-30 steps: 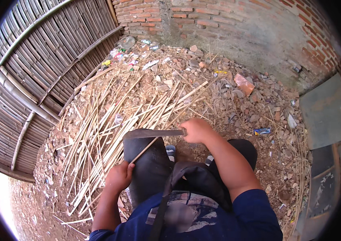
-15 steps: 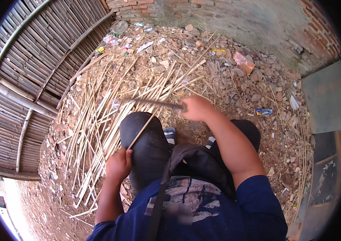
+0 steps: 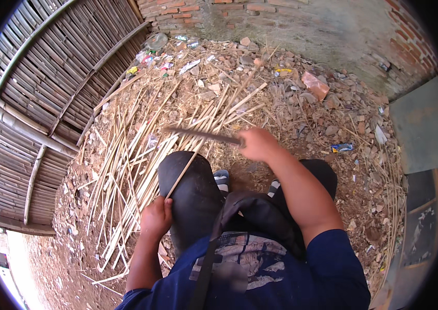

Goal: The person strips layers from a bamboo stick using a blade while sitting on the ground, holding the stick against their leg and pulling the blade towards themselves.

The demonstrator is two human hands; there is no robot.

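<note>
My left hand (image 3: 156, 217) is closed around the near end of a thin pale bamboo strip (image 3: 182, 175), beside my left knee (image 3: 185, 160). The strip slants up across the dark trouser leg and away from me; its far part is blurred. My right hand (image 3: 258, 144) grips the handle of a long dark knife (image 3: 203, 135). The blade points left and crosses over the strip just beyond the knee. Whether its edge touches the strip I cannot tell. Under and left of the blade lies a loose pile of split bamboo strips (image 3: 121, 186).
A bamboo-slat wall (image 3: 59, 77) stands on the left, a brick and plaster wall (image 3: 301, 31) at the back. Rubble and litter cover the ground, with a reddish block (image 3: 315, 86) and a blue wrapper (image 3: 341, 148). Grey panels (image 3: 419, 126) lean at the right.
The whole view has shifted slightly down and right. Both hands keep their holds, the knife still over the strip. The strip's far part has become more blurred.
</note>
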